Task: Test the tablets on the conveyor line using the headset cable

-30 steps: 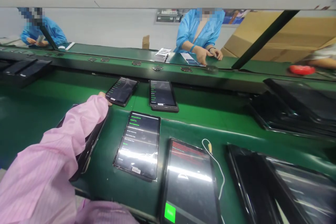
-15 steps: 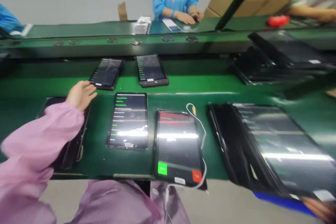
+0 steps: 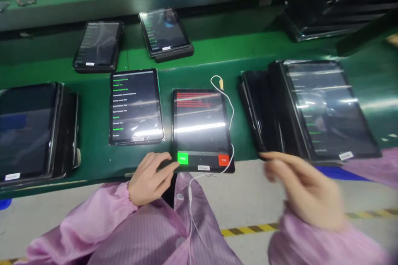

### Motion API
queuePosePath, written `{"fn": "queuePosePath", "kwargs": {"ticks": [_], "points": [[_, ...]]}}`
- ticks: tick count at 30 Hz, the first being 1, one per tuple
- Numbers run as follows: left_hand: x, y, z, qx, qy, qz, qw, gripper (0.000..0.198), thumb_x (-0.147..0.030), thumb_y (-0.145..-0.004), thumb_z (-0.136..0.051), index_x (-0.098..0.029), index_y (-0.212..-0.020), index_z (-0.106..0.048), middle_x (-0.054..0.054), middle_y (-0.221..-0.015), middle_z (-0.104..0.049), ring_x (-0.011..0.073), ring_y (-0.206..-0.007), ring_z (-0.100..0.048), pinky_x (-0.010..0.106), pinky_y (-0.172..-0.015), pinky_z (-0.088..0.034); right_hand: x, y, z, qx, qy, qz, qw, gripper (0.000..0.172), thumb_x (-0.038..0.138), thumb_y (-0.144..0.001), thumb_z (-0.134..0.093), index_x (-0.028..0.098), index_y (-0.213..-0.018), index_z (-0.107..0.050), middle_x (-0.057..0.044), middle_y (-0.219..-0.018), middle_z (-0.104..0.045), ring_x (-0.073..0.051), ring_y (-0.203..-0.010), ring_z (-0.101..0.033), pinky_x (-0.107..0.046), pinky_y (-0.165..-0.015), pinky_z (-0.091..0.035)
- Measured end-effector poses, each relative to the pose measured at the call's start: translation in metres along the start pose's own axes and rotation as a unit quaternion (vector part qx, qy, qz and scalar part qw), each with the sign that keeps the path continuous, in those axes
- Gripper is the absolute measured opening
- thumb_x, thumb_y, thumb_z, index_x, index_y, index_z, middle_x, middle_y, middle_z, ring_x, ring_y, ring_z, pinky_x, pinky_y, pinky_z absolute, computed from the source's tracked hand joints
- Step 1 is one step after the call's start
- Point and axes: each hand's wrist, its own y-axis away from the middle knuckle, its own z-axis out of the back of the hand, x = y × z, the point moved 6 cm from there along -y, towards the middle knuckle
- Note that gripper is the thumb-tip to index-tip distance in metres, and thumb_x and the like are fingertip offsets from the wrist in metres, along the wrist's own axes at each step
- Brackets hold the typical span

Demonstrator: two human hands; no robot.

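Tablet (image 3: 200, 126) with red text: lower-left corner at left grip (image 3: 151, 180).

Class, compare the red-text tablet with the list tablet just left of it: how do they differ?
The red-text tablet has a green button and a red button low on its screen; the list tablet shows green and white lines instead. A white cable crosses the red-text tablet's lower right corner, but not the list tablet. Both lie screen-up and lit on the green bench.
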Motion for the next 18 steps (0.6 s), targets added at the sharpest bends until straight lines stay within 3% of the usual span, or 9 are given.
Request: {"fn": "queuePosePath", "kwargs": {"ticks": [3, 6, 12, 18], "points": [[-0.006, -0.003, -0.014, -0.006, -0.022, -0.010, 1.000, 0.029, -0.013, -0.091, -0.054, -0.016, -0.119, -0.062, 0.013, -0.108, -0.060, 0.0219, -0.091, -0.058, 0.037, -0.077, -0.052, 0.022, -0.025, -0.041, 0.049, -0.035, 0.051, 0.997, 0.019, 0.039, -0.093, -0.057, 0.027, -0.095, -0.071, -0.004, -0.079, -0.072, -0.021, -0.065, -0.069, -0.031, -0.053, -0.056], [-0.007, -0.003, -0.018, -0.019, -0.036, 0.005, 0.999, 0.030, -0.017, -0.091, -0.054, -0.017, -0.121, -0.061, 0.014, -0.113, -0.057, 0.0229, -0.094, -0.057, 0.038, -0.077, -0.051, 0.033, -0.042, -0.057, 0.031, 0.000, 0.130, 0.991, 0.019, 0.033, -0.095, -0.053, 0.023, -0.095, -0.070, -0.005, -0.087, -0.073, -0.021, -0.075, -0.070, -0.031, -0.059, -0.056], [-0.003, 0.003, -0.028, -0.017, -0.042, 0.017, 0.999, 0.036, -0.020, -0.091, -0.056, -0.018, -0.127, -0.057, 0.016, -0.123, -0.052, 0.0252, -0.101, -0.055, 0.040, -0.082, -0.051, 0.036, -0.031, -0.049, -0.013, 0.080, 0.228, 0.970, 0.014, 0.024, -0.095, -0.056, 0.020, -0.097, -0.069, -0.007, -0.086, -0.068, -0.022, -0.079, -0.067, -0.035, -0.068, -0.055], [0.005, 0.004, -0.037, -0.018, -0.038, 0.048, 0.998, 0.050, -0.028, -0.090, -0.059, -0.018, -0.137, -0.047, 0.019, -0.132, -0.047, 0.0291, -0.110, -0.055, 0.046, -0.091, -0.051, 0.059, 0.009, -0.049, 0.083, 0.009, 0.285, 0.955, 0.014, 0.016, -0.092, -0.058, 0.021, -0.102, -0.066, -0.006, -0.087, -0.067, -0.019, -0.074, -0.063, -0.033, -0.062, -0.055]]}}
